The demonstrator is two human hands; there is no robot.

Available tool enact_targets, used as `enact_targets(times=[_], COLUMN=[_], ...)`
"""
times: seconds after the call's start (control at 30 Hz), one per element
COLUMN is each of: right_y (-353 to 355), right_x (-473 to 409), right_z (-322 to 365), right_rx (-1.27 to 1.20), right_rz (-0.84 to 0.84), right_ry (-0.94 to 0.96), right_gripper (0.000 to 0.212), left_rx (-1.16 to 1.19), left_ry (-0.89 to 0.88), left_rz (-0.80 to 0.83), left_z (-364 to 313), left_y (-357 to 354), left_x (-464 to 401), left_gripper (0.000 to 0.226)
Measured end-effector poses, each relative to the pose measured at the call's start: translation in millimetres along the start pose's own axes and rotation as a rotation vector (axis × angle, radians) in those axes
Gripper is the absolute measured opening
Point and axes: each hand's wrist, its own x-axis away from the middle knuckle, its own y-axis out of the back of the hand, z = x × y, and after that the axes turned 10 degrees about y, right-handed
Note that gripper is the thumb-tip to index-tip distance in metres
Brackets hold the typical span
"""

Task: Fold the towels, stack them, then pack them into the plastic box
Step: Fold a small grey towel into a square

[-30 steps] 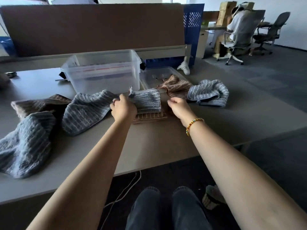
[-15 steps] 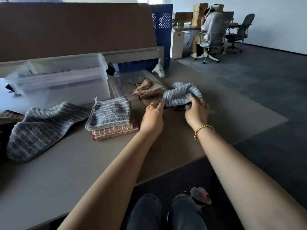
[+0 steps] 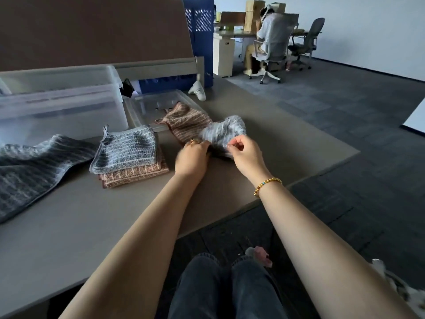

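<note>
A crumpled grey-blue striped towel [image 3: 224,132] lies on the grey table [image 3: 96,217], right of centre. My left hand [image 3: 192,156] grips its near left edge and my right hand [image 3: 246,153] pinches its near right edge. A brown striped towel [image 3: 185,122] lies unfolded just behind it, partly over the clear box lid [image 3: 149,104]. To the left sits a stack of two folded towels: a grey one [image 3: 126,149] on a brown one [image 3: 135,174]. The clear plastic box [image 3: 57,102] stands at the back left.
Another unfolded grey towel [image 3: 30,166] sprawls at the far left. A brown partition [image 3: 92,31] and a blue crate [image 3: 197,31] stand behind the table. A person sits at a far desk on an office chair [image 3: 273,49]. The table's right edge drops to carpet.
Both hands left the folded stack and moved right to the crumpled grey towel. They now hold its near edge and have drawn it slightly toward me. The view turned right.
</note>
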Motion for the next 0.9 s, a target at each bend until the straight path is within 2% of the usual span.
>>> enact_targets(times=[0.13,0.2,0.3,0.4,0.5,0.6,0.67,0.73,0.8,0.87,0.9], right_y=[11.1,15.4,19.9,26.1,28.7,26.9,24.2,21.4,21.9,20.0,19.2], right_x=[7.4,8.7,7.8,9.3,12.8,13.9,12.8,8.5,7.9,13.4,17.3], right_z=[0.2,1.6,8.9,12.3,12.7,15.5,19.2,21.9,28.3,33.4,34.1], right_rx=[-0.135,-0.169,-0.157,-0.008,0.108,0.234,0.283,0.268,0.283,0.46,0.551], right_rz=[-0.162,-0.171,-0.061,0.093,0.231,0.258,0.259,0.27,0.423,0.619,0.655], right_ry=[-0.001,-0.012,-0.057,-0.132,-0.185,-0.183,-0.172,-0.16,-0.146,-0.121,-0.092], right_gripper=[0.008,0.012,0.03,0.04,0.052,0.06,0.059,0.042,0.047,0.064,0.068], left_rx=[0.063,0.188,0.388,0.549,0.628,0.689,0.778,0.887,0.946,0.987,1.002], left_ry=[-0.08,-0.085,0.006,0.104,0.178,0.214,0.266,0.303,0.305,0.313,0.322], left_rz=[-0.031,-0.001,0.095,0.104,0.08,0.066,0.077,0.1,0.14,0.156,0.159], left_z=[-9.4,-16.0,-25.2,-23.8,-17.0,-12.6,-8.5,-2.4,1.0,3.5,3.9], left_y=[3.4,5.0,12.2,17.8,19.6,20.9,21.9,20.8,20.6,19.7,19.8], left_x=[14.2,20.7,26.2,25.6,22.7,20.5,19.3,18.3,20.5,21.1,21.4], left_gripper=[0.025,0.023,0.013,0.007,0.019,0.023,0.023,0.02,0.018,0.019,0.019])
